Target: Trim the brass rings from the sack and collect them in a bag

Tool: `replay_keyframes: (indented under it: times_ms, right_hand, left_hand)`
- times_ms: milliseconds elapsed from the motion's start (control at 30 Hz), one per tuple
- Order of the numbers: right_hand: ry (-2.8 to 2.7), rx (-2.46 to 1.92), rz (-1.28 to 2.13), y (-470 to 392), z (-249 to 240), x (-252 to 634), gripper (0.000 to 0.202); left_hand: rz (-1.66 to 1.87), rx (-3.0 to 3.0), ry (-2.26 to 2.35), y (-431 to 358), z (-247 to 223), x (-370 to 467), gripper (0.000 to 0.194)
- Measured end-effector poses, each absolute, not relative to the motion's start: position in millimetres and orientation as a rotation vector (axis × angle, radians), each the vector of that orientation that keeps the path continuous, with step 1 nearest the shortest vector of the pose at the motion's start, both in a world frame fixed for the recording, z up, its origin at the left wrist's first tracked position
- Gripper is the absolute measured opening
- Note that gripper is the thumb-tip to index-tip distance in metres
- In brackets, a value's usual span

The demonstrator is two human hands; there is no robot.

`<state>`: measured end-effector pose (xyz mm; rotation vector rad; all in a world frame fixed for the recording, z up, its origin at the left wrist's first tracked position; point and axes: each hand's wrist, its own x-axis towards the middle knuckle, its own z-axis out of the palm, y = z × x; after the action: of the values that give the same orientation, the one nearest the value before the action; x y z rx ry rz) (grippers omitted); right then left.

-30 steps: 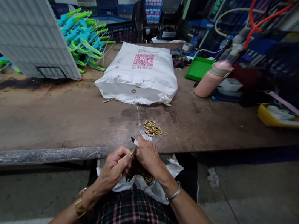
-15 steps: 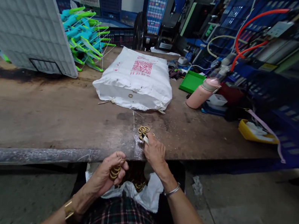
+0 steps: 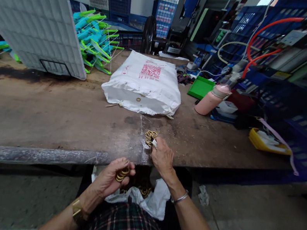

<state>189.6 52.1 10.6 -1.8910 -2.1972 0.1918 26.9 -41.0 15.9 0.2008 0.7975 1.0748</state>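
My left hand (image 3: 115, 175), with a gold watch on the wrist, is curled around several brass rings (image 3: 122, 174) just in front of the table edge. Fingers of my right hand (image 3: 162, 155) are closed at a small pile of brass rings (image 3: 150, 136) on the table (image 3: 76, 118); a whitish band or wrap shows at a fingertip, and what they pinch is too small to make out. More rings (image 3: 145, 192) lie below, in an open white sack (image 3: 158, 200) on my lap.
A full white sack (image 3: 146, 84) with a red printed code stands behind the rings. To its right are a green tray (image 3: 201, 87), a pink bottle (image 3: 212, 100) and a yellow tray (image 3: 268, 142). At left, a grey panel (image 3: 41, 13) stands before blue-green plastic parts (image 3: 95, 40).
The whole view has shifted, so the scene sits slightly farther right. My left hand has turned a little around its rings; my right hand stays at the pile.
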Motion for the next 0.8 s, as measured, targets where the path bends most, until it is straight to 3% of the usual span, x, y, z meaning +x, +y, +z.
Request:
replay_keyframes:
  times_ms: [167,433,567,800]
  right_hand:
    - [-2.084,-1.606,0.330,47,17,181,0.024]
    - [-1.718,-1.378,1.139,40,8,160,0.020]
    - [-1.515,-1.375,1.469,32,10,155,0.015]
    - [-1.207,-1.310,1.906,23,23,153,0.025]
  left_hand:
    - [1.161,0.406,0.903,-32,15,28,0.034]
    - [1.310,1.133,1.395,-25,9,22,0.020]
    - [1.333,1.299,1.405,-27,11,19,0.024]
    - [1.345,1.290,1.293,-27,18,18,0.019]
